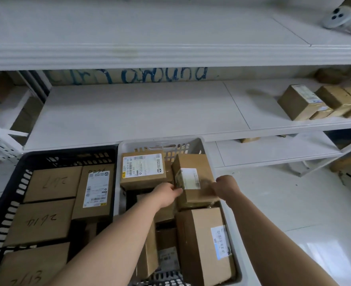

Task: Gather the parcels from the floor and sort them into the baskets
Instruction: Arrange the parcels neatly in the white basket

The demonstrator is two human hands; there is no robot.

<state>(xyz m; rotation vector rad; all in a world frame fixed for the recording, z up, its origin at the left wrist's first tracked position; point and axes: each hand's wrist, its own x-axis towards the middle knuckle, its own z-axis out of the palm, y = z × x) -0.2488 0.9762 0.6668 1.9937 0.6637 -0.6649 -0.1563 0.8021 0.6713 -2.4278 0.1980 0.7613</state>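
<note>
Left hand (166,193) and right hand (225,187) both closed on one brown box (193,180), left at its labelled left edge, right at its right side, fingers blurred, box tilted above the white basket (199,142). Below and beside it in that basket, more parcels: a labelled one (143,169) at the back, a larger one (205,242) in front. Just left, touching, a black basket (67,154) packed with boxes marked 2107 (53,183), 2414 (41,220); beyond, white shelves (139,112) with a few boxes (300,102) far right
</note>
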